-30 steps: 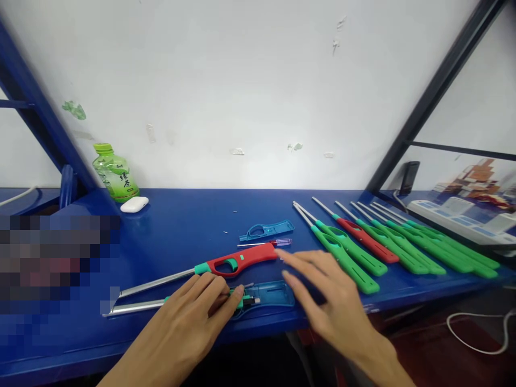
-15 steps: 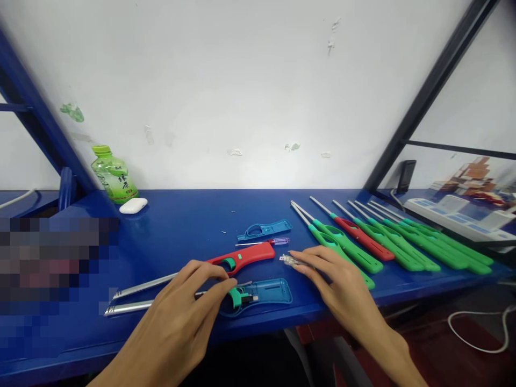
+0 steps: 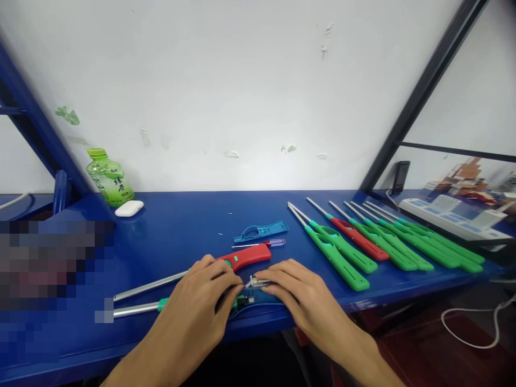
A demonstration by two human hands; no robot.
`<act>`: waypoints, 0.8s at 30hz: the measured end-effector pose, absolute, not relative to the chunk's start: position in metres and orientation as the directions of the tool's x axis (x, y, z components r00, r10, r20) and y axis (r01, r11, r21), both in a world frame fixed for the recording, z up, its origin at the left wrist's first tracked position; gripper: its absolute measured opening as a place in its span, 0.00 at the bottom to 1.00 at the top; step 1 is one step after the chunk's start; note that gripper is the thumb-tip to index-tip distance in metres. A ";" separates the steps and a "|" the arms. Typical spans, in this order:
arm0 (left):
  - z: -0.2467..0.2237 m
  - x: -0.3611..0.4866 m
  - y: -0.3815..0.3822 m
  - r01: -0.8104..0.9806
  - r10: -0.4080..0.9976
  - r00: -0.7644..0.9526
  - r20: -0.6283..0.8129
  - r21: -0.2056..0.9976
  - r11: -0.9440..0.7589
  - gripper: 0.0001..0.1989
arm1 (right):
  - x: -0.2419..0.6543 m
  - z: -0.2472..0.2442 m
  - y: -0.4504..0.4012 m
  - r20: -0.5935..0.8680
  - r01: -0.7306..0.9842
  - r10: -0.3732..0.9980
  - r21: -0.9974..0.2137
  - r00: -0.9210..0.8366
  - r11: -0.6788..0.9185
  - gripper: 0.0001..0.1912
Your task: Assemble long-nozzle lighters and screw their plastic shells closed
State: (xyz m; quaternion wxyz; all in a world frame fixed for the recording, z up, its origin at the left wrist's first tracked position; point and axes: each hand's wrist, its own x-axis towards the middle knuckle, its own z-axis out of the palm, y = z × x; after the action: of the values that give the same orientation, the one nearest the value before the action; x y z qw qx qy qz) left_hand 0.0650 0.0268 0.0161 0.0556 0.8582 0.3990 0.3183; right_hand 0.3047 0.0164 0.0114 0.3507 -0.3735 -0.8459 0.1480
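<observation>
My right hand (image 3: 308,290) holds a small clear part with a metal-looking nozzle, like a lighter's fuel tank (image 3: 259,282). My left hand (image 3: 197,303) is closed in a pinch at the nozzle end; what its fingertips grip is too small to make out. Below both hands lies an opened long-necked lighter with a metal barrel (image 3: 137,309); its blue half-shell and green trigger are mostly covered by fingers. Just behind lies a red long-necked lighter (image 3: 253,256), partly hidden by my left hand.
A small screwdriver (image 3: 277,243) and a loose blue half-shell (image 3: 268,230) lie farther back. Several green lighters (image 3: 336,258) and a red one (image 3: 358,239) are lined up rightward. A green bottle (image 3: 110,180) and white case (image 3: 129,208) stand back left. A power strip (image 3: 451,217) lies right.
My right hand has moved left with the clear tank, bringing it over the opened lighter to my left fingertips. My left hand has shifted slightly right and covers more of the lighter.
</observation>
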 end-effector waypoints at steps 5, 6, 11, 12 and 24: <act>0.017 0.066 0.026 0.641 0.709 0.469 0.526 0.350 -0.683 0.14 | 0.305 0.009 0.018 0.506 0.529 0.728 -0.502 -0.462 0.684 0.14; 0.016 0.067 0.026 0.635 0.704 0.468 0.534 0.352 -0.688 0.13 | 0.305 0.008 0.018 0.514 0.526 0.725 -0.501 -0.459 0.688 0.14; 0.018 0.064 0.027 0.599 0.681 0.469 0.563 0.364 -0.713 0.12 | 0.307 0.006 0.018 0.539 0.533 0.714 -0.481 -0.447 0.696 0.13; 0.019 0.064 0.027 0.604 0.684 0.471 0.558 0.362 -0.711 0.12 | 0.307 0.007 0.018 0.539 0.536 0.715 -0.479 -0.445 0.695 0.13; 0.029 0.073 0.030 0.674 0.736 0.539 0.410 0.313 -0.669 0.16 | 0.313 0.006 0.016 0.535 0.565 0.685 -0.400 -0.495 0.721 0.14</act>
State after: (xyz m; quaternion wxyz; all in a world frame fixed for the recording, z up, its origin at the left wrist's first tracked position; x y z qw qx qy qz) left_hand 0.0734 0.0297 0.0292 0.0586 0.8752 0.4027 0.2614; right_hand 0.3127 0.0162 0.0060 0.3471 -0.3633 -0.8603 0.0862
